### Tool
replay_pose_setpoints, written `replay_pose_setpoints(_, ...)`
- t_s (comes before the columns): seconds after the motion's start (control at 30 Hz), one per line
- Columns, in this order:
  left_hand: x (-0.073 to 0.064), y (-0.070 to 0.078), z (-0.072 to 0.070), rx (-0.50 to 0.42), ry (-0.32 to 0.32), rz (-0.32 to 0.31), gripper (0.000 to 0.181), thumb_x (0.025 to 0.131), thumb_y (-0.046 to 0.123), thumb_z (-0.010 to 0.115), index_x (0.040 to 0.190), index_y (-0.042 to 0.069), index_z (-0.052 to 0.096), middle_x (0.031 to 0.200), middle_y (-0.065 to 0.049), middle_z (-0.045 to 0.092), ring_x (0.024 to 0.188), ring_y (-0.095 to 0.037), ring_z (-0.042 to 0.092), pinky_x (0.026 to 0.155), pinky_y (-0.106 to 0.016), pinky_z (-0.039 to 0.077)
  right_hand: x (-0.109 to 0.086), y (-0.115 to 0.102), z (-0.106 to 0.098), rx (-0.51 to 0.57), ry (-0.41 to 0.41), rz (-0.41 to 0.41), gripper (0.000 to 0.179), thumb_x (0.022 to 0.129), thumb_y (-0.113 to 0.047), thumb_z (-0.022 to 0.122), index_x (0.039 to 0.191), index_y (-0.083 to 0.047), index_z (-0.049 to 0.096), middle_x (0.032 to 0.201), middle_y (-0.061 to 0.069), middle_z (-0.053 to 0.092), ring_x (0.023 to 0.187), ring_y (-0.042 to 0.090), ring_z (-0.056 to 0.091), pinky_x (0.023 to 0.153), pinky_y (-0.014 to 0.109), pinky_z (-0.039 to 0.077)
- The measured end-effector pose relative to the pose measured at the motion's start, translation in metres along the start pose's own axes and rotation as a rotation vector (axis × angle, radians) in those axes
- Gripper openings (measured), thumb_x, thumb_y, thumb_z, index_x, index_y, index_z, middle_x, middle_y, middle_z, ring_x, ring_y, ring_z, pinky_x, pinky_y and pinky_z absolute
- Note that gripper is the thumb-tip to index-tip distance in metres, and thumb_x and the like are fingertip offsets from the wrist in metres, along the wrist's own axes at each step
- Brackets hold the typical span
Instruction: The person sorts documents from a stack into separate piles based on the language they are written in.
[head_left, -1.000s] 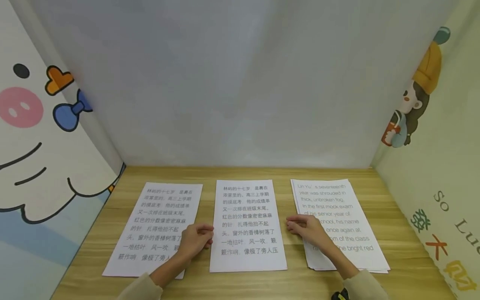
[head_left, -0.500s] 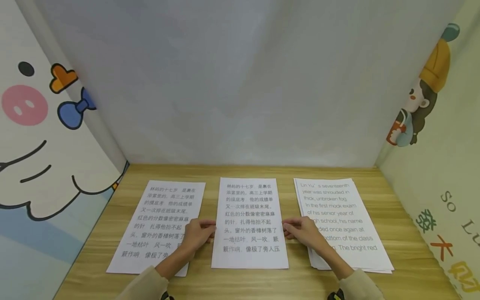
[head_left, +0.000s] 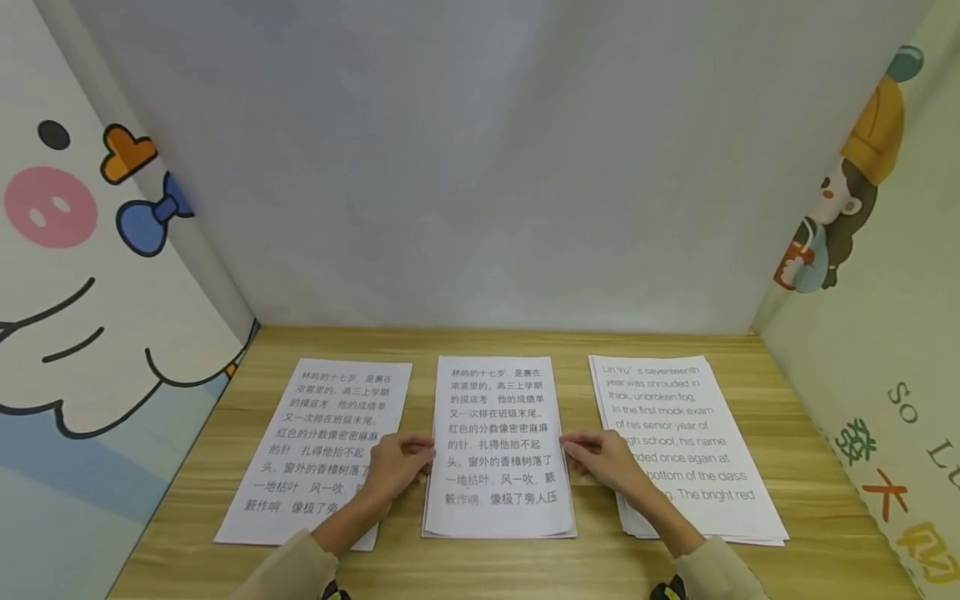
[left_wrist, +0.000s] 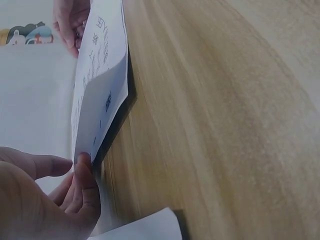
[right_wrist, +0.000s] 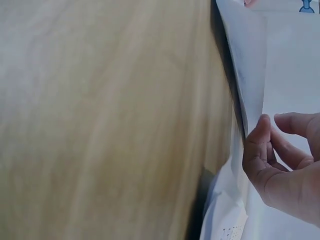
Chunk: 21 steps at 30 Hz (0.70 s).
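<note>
A white paper sheet (head_left: 498,446) with printed Chinese text lies at the middle of the table, a little raised, and another sheet's edge shows below it. My left hand (head_left: 396,465) pinches its left edge, and my right hand (head_left: 609,460) pinches its right edge. In the left wrist view the sheet (left_wrist: 100,107) bows up from the wood, its edge at the left hand's thumb (left_wrist: 84,167). The right wrist view has the sheet's edge (right_wrist: 250,65) at the right hand's fingertips (right_wrist: 263,121). Both forearms partly cover the side papers.
Left of the middle lies a Chinese-text paper (head_left: 330,417). To the right is a stack of English-text sheets (head_left: 675,417), slightly uneven at its edges. A wooden table (head_left: 480,571) carries them all, with a pale wall (head_left: 480,167) behind and cartoon-printed walls at both sides.
My right hand has moved left to the middle sheet's right edge, and the left hand has come to its left edge. The top sheet has risen slightly, baring one beneath.
</note>
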<state>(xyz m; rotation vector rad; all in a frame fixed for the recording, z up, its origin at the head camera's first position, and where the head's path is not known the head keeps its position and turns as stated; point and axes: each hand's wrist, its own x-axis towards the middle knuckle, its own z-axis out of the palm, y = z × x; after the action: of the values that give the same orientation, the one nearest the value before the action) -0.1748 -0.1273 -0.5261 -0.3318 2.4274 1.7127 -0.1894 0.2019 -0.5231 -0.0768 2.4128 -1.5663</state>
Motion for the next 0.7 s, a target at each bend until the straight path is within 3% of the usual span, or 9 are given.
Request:
replay_pose_setpoints(0.2, 0.002, 0.0, 0.0, -0.033, -0.012, -0.035, 0.02, 0.088, 0.004, 0.074, 0.106, -0.005, 0.073, 0.083, -0.011, 0.076, 0.063, -0.012, 0.067, 0.059, -0.026, 0.06, -0.001, -0.001, 0.002, 0.114, 0.033, 0.07, 0.036, 0.099, -0.009, 0.063, 0.125, 0.016, 0.062, 0.11, 0.029, 0.073, 0.081, 0.022, 0.076, 0.075, 0.03, 0.064)
replay_pose_setpoints(0.37, 0.004, 0.001, 0.001, -0.043, -0.021, -0.04, 0.02, 0.088, 0.002, 0.074, 0.106, -0.006, 0.073, 0.081, -0.01, 0.076, 0.062, -0.011, 0.067, 0.059, -0.025, 0.06, 0.001, 0.0, 0.005, 0.148, 0.078, 0.116, 0.034, 0.097, -0.008, 0.066, 0.121, 0.016, 0.064, 0.096, 0.023, 0.076, 0.071, 0.016, 0.074, 0.068, 0.028, 0.064)
replay_pose_setpoints(0.5, 0.004, 0.001, -0.002, -0.044, -0.012, -0.039, 0.02, 0.088, 0.001, 0.073, 0.107, -0.007, 0.072, 0.084, -0.013, 0.076, 0.064, -0.011, 0.067, 0.059, -0.025, 0.06, 0.004, 0.001, 0.006, 0.157, 0.056, 0.11, 0.032, 0.097, -0.006, 0.066, 0.117, 0.018, 0.065, 0.085, 0.016, 0.077, 0.064, 0.011, 0.071, 0.064, 0.025, 0.063)
replay_pose_setpoints(0.7, 0.003, 0.001, -0.009, -0.02, 0.001, -0.05, 0.02, 0.088, 0.001, 0.072, 0.107, -0.006, 0.073, 0.086, -0.011, 0.076, 0.064, -0.011, 0.067, 0.062, -0.027, 0.061, 0.003, -0.003, 0.009, 0.181, 0.034, 0.107, 0.03, 0.096, -0.005, 0.065, 0.114, 0.019, 0.065, 0.081, 0.013, 0.076, 0.064, 0.011, 0.07, 0.063, 0.025, 0.062)
